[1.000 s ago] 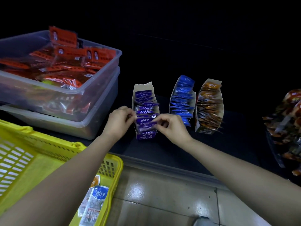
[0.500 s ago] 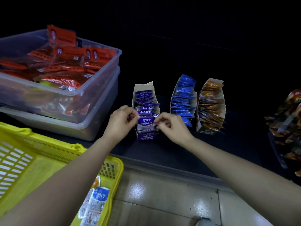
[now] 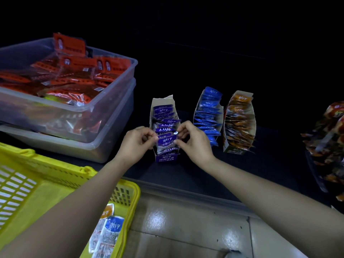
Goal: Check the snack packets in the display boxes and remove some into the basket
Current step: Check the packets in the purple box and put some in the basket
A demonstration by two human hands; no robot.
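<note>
A purple snack packet [image 3: 167, 143] is pinched at either edge by fingers of the left hand [image 3: 138, 144] and right hand [image 3: 193, 145], near the front of the leftmost display box [image 3: 166, 158]

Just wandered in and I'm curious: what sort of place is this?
Likely a small shop's snack section. Display boxes of packets stand in a row on a dark shelf, stacked clear tubs hold red packets, and a yellow basket below holds a few more.

1 head-worn wide-angle view, forward and down, close over a dark shelf [image 3: 186, 175]
</note>
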